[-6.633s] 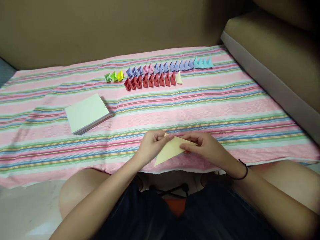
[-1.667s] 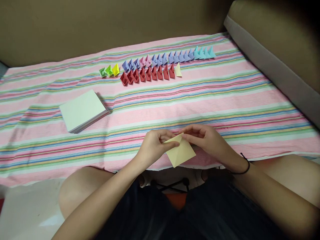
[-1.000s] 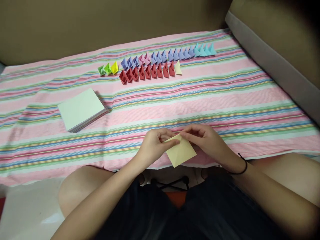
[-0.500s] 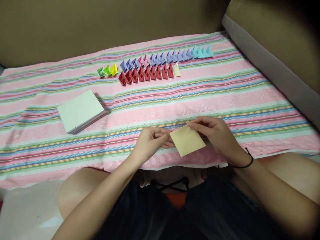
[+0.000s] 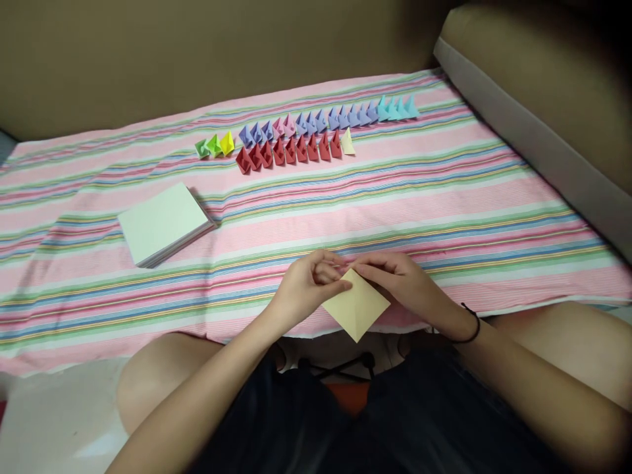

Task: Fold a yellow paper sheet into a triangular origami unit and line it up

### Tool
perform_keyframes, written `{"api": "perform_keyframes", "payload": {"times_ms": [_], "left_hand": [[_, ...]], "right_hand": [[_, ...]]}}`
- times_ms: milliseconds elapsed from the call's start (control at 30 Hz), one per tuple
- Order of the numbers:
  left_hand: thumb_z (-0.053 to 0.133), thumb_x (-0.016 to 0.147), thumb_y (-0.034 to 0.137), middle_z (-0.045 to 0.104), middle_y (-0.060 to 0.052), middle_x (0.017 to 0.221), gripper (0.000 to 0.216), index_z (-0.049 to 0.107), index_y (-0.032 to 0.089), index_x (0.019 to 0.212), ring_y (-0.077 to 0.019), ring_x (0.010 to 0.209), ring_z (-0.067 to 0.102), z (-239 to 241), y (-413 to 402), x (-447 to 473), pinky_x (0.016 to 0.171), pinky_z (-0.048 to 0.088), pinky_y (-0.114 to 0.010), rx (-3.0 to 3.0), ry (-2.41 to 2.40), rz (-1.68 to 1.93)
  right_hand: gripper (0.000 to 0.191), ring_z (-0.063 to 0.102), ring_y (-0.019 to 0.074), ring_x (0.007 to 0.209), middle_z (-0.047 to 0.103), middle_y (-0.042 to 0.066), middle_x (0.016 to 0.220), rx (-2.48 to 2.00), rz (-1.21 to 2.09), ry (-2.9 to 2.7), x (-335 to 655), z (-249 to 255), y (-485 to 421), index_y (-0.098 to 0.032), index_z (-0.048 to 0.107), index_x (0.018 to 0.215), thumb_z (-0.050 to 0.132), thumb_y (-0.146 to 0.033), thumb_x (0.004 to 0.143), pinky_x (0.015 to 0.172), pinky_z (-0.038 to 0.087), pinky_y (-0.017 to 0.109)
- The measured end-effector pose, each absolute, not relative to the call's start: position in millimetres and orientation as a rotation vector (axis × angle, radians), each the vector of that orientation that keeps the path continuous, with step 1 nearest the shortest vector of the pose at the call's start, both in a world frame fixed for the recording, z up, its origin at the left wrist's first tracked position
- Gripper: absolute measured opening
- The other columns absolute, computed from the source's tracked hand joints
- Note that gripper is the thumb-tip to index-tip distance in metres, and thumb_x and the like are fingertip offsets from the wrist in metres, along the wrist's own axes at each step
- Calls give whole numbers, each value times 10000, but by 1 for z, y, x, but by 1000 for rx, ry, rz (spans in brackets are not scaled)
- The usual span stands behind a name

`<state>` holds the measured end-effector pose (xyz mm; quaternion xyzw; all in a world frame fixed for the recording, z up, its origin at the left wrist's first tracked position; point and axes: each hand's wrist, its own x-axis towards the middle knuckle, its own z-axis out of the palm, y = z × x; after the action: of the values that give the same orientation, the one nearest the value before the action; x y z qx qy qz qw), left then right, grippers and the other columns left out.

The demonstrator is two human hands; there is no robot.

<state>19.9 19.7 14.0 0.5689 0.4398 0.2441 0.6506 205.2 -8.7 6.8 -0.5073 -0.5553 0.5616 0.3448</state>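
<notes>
You hold the pale yellow paper square (image 5: 358, 313) between your two hands, set like a diamond with one corner pointing toward your lap. Your left hand (image 5: 312, 283) grips its left side, the thumb lying flat on the upper face and the fingers curled behind. Your right hand (image 5: 395, 278) pinches at the far corner with thumb and forefinger, so most of the square hangs below your fingertips, over the near edge of the striped cloth (image 5: 419, 210). A dark band (image 5: 476, 324) circles your right wrist.

Beyond your left hand and well off to its left, a stack of pale paper (image 5: 165, 220) lies on the cloth, turned at an angle. Farther ahead of both hands stand small origami pieces in two rows. The nearer row has red pieces (image 5: 290, 151) and, at its right end, a cream piece (image 5: 348, 143). Just behind it run purple pieces (image 5: 353, 117), a pink pair (image 5: 289, 125) among them, then turquoise pieces (image 5: 409, 107) at the far right. To the left of these rows sit a green piece (image 5: 202, 150), a lime piece (image 5: 214, 146) and a yellow piece (image 5: 227, 143).
</notes>
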Motion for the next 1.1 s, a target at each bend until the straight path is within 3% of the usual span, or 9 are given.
{"api": "perform_keyframes", "payload": {"times_ms": [167, 600, 800, 1100], "left_hand": [[749, 710, 217, 632, 27, 669, 310, 587, 173, 970, -88, 624, 607, 14, 20, 20, 584, 435, -180, 1280, 986, 615], [734, 716, 195, 614, 34, 655, 312, 579, 166, 984, -81, 595, 582, 17, 17, 22, 553, 412, -176, 1309, 987, 575], [721, 723, 182, 623, 14, 704, 244, 598, 160, 933, -91, 650, 598, 18, 19, 22, 600, 435, -187, 1295, 1006, 656], [636, 821, 353, 584, 2, 670, 217, 600, 150, 752, -93, 607, 516, 19, 16, 23, 545, 380, -199, 1398, 1019, 628]], "right_hand": [[152, 601, 151, 760, 677, 8, 845, -1223, 1602, -1295, 205, 5, -7, -213, 670, 884, 665, -331, 789, 634, 418, 257], [186, 534, 123, 634, 617, -4, 727, -1332, 1505, -1347, 202, 10, -11, -192, 639, 763, 581, -357, 827, 553, 370, 245], [200, 608, 163, 736, 681, 24, 840, -1323, 1495, -1373, 206, 8, -8, -200, 663, 874, 599, -380, 818, 614, 433, 267], [210, 595, 150, 690, 652, 19, 756, -1361, 1497, -1462, 205, 11, -10, -180, 661, 776, 602, -378, 814, 584, 427, 256]]}}
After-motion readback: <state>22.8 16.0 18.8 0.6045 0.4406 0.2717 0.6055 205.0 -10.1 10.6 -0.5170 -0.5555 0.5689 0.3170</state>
